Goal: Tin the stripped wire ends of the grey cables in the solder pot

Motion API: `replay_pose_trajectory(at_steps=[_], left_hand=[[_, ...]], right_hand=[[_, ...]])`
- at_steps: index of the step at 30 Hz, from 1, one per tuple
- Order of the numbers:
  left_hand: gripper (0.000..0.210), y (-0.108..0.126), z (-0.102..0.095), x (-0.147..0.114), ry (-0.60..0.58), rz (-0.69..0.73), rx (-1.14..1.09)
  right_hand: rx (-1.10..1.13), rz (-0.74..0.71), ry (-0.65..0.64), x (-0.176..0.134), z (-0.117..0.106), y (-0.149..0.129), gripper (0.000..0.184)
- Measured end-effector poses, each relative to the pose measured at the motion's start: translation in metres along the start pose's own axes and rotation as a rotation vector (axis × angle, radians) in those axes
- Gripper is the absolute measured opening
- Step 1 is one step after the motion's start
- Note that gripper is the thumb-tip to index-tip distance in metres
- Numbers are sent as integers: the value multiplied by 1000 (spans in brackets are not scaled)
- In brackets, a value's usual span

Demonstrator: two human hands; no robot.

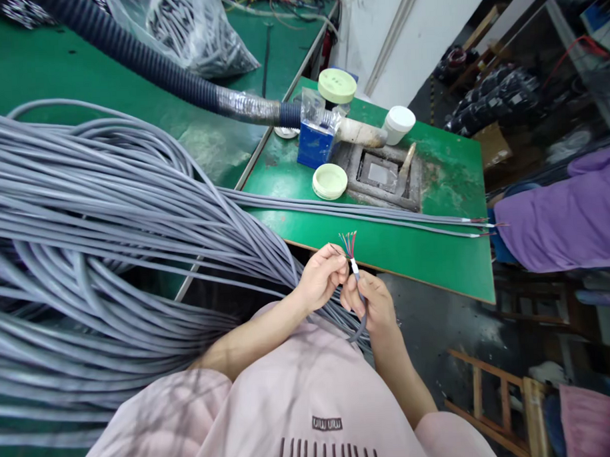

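A grey multi-core cable [362, 323] is gripped just below its stripped end by my right hand [371, 298], whose fingers are closed round it. From a white sleeve [355, 265] at that end, several thin coloured wires [349, 243] fan upward, red and blue among them. My left hand [327, 273] pinches one thin dark wire [340, 251] of the same cable, close to the white sleeve. Both hands are together in front of my body, just off the near edge of the green table [436, 264].
A large bundle of grey cables [108, 189] fills the left side. Several stripped cables [384, 217] lie across the table. Beyond them are a shallow pale tub [330, 181], a soldering pot [383, 171], a white tub [399, 124] and an extraction hose [180, 79]. A person in purple [569, 212] is at right.
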State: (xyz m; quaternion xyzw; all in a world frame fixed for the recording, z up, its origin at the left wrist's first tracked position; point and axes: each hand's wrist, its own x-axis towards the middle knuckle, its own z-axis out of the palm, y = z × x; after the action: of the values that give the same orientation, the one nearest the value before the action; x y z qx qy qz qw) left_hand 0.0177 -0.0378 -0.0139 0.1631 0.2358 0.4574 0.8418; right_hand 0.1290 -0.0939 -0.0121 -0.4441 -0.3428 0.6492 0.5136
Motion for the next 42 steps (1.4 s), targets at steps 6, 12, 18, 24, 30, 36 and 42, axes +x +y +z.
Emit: replay_pose_trajectory(at_steps=[6, 12, 18, 24, 30, 36, 42], left_hand=[[27, -4, -8, 3, 47, 224, 229], [30, -1, -7, 5, 76, 57, 108], [27, -3, -5, 6, 79, -65, -7], [17, 5, -10, 1, 157, 501, 566], [14, 18, -16, 2, 79, 797, 1030], [15, 8, -17, 5, 195, 608, 805], [22, 8, -9, 5, 257, 444, 616]], right_hand=[[24, 12, 15, 2, 2, -1, 33], [82, -1, 16, 4, 2, 2, 30], [77, -14, 46, 3, 0, 5, 28], [-95, -34, 79, 4, -2, 6, 25], [-382, -39, 126, 5, 0, 8, 28], [-450, -73, 158, 3, 2, 3, 27], [-537, -105, 178, 3, 5, -2, 26]])
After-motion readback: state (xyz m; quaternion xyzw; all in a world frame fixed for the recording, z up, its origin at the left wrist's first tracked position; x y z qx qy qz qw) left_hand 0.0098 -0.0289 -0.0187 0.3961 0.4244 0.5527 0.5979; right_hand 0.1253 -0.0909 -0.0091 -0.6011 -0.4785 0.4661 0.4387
